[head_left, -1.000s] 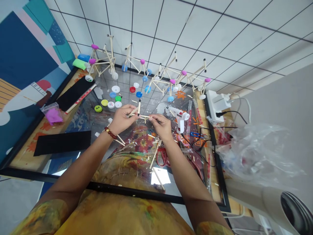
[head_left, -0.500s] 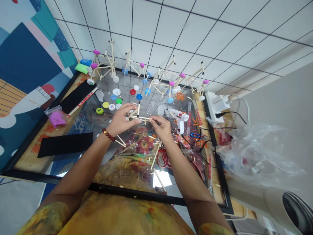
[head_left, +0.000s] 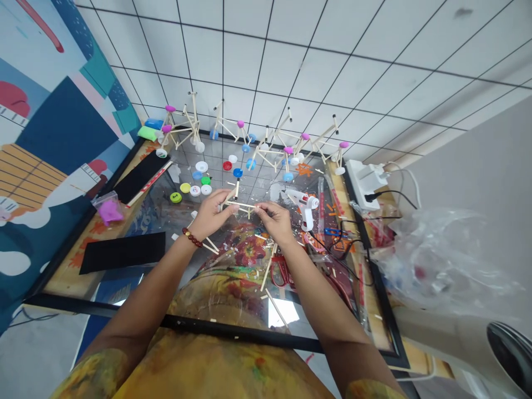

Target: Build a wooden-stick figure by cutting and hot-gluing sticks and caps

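A small frame of pale wooden sticks (head_left: pixel 245 205), with a black-tipped stick rising from it, is held over the middle of the glass table. My left hand (head_left: pixel 211 213) pinches its left side, with a beaded bracelet at the wrist. At the frame's right end, the fingertips of my right hand (head_left: pixel 274 220) are closed on the stick. Loose sticks (head_left: pixel 269 266) lie below my hands. A white glue gun (head_left: pixel 305 206) rests right of my right hand. Coloured bottle caps (head_left: pixel 201 166) are spread beyond my left hand.
Several stick models (head_left: pixel 266 149) with caps and pink balls line the back edge. Red-handled scissors (head_left: pixel 281 271) lie near my right forearm. Black strips (head_left: pixel 122 252) are on the left. A power strip (head_left: pixel 363 180) and plastic bag (head_left: pixel 440 266) sit at the right, with cables running leftward.
The camera view has shifted, so the table items appear slightly lower. Both hands keep hold of the stick frame, with little change in their grip.
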A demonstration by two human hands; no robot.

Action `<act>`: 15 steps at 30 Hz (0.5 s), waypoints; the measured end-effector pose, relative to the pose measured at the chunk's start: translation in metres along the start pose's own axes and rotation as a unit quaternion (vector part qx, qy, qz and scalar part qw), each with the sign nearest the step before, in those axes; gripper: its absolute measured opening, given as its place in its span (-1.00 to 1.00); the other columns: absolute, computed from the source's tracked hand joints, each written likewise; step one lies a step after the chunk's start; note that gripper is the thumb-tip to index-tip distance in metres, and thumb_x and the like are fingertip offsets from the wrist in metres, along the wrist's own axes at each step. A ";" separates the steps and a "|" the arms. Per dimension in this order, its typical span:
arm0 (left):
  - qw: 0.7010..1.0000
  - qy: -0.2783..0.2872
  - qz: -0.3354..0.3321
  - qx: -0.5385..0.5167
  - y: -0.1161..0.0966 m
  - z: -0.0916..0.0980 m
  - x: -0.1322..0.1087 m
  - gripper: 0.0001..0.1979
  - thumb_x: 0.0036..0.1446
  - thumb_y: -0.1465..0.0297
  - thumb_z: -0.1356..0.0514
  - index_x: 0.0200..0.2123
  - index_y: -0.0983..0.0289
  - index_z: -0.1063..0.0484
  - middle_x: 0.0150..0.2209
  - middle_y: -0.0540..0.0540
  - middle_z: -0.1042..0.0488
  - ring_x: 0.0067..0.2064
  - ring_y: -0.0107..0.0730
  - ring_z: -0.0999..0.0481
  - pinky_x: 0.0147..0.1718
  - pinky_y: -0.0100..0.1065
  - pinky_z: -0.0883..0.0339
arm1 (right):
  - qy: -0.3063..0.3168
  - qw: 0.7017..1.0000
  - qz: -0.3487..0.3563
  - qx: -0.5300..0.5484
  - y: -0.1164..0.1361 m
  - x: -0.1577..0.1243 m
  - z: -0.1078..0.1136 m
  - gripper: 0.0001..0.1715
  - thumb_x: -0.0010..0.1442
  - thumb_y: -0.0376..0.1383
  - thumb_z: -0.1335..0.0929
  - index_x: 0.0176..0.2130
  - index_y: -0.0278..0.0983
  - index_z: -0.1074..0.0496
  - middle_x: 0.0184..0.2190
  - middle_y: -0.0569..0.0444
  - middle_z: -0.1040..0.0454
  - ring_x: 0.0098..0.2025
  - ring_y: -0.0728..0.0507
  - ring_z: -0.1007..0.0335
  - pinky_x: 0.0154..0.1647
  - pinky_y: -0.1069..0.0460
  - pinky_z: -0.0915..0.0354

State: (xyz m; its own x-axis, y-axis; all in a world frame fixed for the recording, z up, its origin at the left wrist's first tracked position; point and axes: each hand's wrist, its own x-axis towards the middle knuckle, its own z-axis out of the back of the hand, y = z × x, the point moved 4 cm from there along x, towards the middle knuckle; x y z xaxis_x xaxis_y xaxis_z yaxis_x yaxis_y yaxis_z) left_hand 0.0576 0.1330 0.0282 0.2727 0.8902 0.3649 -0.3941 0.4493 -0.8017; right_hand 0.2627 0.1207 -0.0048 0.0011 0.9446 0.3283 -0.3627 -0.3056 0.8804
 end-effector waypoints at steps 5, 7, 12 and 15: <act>0.999 -0.033 0.007 0.010 0.004 -0.005 -0.001 -0.85 0.18 0.30 -0.21 -0.22 0.23 -0.52 -0.15 0.12 -0.54 -0.04 -0.24 -0.53 0.02 -0.18 -0.39 | -0.007 1.000 -0.017 0.005 -0.005 0.001 -0.001 -0.81 0.14 -0.15 -0.42 -0.37 -0.18 -0.60 -0.35 0.08 -0.63 -0.26 -0.15 -0.52 -0.11 -0.05 -0.38; 0.999 -0.038 0.008 0.009 0.005 -0.005 -0.001 -0.85 0.19 0.30 -0.20 -0.26 0.23 -0.52 -0.17 0.12 -0.54 -0.05 -0.25 -0.53 0.00 -0.19 -0.39 | -0.001 1.000 -0.021 0.003 -0.008 0.001 -0.002 -0.81 0.12 -0.14 -0.43 -0.37 -0.18 -0.60 -0.36 0.08 -0.63 -0.27 -0.15 -0.52 -0.12 -0.05 -0.38; 0.999 -0.044 0.007 0.009 0.006 -0.008 0.000 -0.85 0.19 0.30 -0.19 -0.29 0.24 -0.51 -0.18 0.13 -0.54 -0.06 -0.25 -0.53 0.00 -0.20 -0.38 | 0.021 1.000 -0.019 -0.014 -0.015 0.001 -0.005 -0.81 0.12 -0.17 -0.40 -0.41 -0.19 -0.59 -0.37 0.07 -0.62 -0.28 -0.16 -0.51 -0.13 -0.05 -0.37; 0.999 -0.046 0.009 0.008 0.006 -0.009 0.000 -0.85 0.20 0.30 -0.19 -0.29 0.24 -0.51 -0.16 0.14 -0.54 -0.06 -0.24 -0.53 0.00 -0.19 -0.38 | 0.029 0.999 -0.021 -0.022 -0.015 0.001 -0.005 -0.79 0.14 -0.17 -0.38 -0.44 -0.20 -0.56 -0.37 0.07 -0.61 -0.27 -0.16 -0.51 -0.12 -0.05 -0.36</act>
State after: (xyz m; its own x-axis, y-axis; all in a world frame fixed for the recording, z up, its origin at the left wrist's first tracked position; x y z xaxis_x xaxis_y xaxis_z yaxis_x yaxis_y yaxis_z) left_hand 0.0630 0.1352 0.0192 0.1840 0.9008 0.3934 -0.4124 0.4341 -0.8010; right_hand 0.2634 0.1271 -0.0193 -0.0356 0.9624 0.2694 -0.4049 -0.2604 0.8765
